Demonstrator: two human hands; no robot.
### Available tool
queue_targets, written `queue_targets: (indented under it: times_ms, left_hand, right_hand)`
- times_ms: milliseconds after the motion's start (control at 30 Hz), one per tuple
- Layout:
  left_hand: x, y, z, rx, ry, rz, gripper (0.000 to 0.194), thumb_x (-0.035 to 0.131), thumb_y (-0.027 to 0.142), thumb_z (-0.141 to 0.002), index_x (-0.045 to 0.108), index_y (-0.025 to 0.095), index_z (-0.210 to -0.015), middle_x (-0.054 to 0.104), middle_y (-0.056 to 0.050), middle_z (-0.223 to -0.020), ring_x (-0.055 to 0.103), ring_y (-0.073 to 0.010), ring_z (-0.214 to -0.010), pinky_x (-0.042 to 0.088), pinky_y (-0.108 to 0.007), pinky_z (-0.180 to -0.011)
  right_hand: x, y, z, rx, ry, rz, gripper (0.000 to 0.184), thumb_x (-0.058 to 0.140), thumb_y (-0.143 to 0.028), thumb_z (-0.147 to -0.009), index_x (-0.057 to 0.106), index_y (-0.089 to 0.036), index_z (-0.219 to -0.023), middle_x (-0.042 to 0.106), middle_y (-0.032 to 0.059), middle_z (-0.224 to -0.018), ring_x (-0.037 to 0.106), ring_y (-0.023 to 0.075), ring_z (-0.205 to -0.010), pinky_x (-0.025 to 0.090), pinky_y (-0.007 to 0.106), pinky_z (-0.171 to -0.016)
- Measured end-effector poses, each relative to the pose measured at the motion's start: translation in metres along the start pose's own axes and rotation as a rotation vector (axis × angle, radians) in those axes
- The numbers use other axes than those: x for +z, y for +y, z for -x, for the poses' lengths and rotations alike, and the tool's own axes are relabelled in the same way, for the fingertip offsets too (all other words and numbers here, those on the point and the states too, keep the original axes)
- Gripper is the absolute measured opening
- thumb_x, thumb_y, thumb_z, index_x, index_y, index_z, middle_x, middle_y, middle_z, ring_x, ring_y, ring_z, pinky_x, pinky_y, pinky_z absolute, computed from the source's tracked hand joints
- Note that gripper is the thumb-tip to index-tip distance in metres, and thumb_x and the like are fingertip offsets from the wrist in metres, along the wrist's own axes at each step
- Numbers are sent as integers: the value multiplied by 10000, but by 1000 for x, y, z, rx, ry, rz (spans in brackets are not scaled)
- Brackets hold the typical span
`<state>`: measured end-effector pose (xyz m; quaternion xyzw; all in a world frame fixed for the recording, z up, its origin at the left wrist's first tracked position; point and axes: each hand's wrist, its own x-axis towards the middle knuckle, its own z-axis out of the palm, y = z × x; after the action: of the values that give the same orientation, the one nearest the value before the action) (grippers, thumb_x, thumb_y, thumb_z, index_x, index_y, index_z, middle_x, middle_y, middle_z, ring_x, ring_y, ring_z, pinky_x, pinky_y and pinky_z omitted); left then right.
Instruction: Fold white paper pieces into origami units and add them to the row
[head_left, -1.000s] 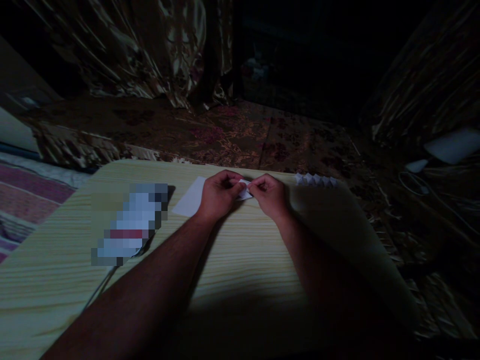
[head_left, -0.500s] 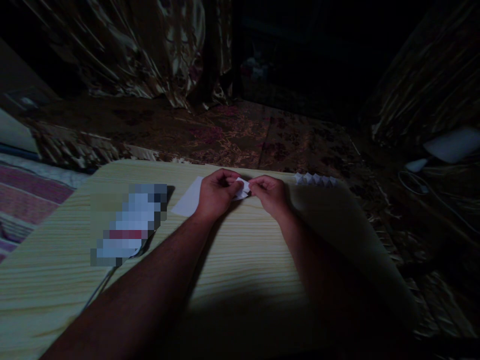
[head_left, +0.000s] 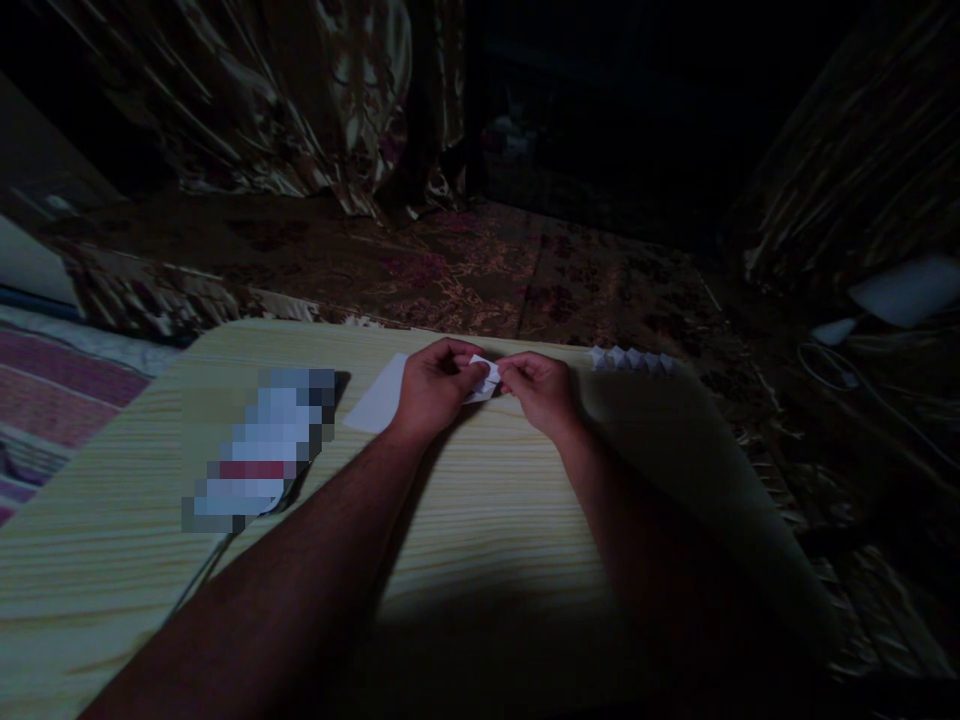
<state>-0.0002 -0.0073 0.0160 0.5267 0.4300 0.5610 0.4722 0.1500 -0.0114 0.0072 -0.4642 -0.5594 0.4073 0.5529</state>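
Observation:
Between my two hands is a small folded piece of white paper (head_left: 484,386), near the far edge of the wooden table (head_left: 480,500). My left hand (head_left: 436,385) pinches it between thumb and fingers from the left. The fingertips of my right hand (head_left: 538,388) close on its right edge; the exact grip is partly hidden. A flat white sheet of paper (head_left: 375,397) lies just left of my left hand, its right part covered by that hand. To the right, several small folded paper shapes (head_left: 631,360) stand in a row by the table's far edge.
A blurred-out, pixelated device (head_left: 259,450) with a cable (head_left: 193,582) lies on the table's left side. Behind the table is a surface with patterned cloth (head_left: 450,260) below a shiny curtain (head_left: 337,100). A white object with a cord (head_left: 904,292) sits at the right. The room is dim.
Almost nothing differs. Both hands stay in place on the small paper, whose lower edge shows slightly differently between the fingers.

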Motion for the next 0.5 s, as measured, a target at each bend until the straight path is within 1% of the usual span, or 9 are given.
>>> queue_targets:
  times_ms: [233,500]
  left_hand:
    - [-1,0,-1,5,1,-19,266,740,278,-643,668,139,-857,672,-29,-719,578,-98,-546,475,-211,-526]
    - [-1,2,0,-13,6,-42,285,751,306,-633,666,138,-847,676,-34,-704,580,-103,-536,467,-211,-507]
  right_hand:
    - [1,0,0,9,6,6,170,654,-303,-730,685,-148,-793,639,5,-601,579,110,-529,442,223,-503]
    - [1,2,0,23,0,25,146,627,-295,-736,668,-162,-780,640,1,-619,586,109,-544,450,220,-520]
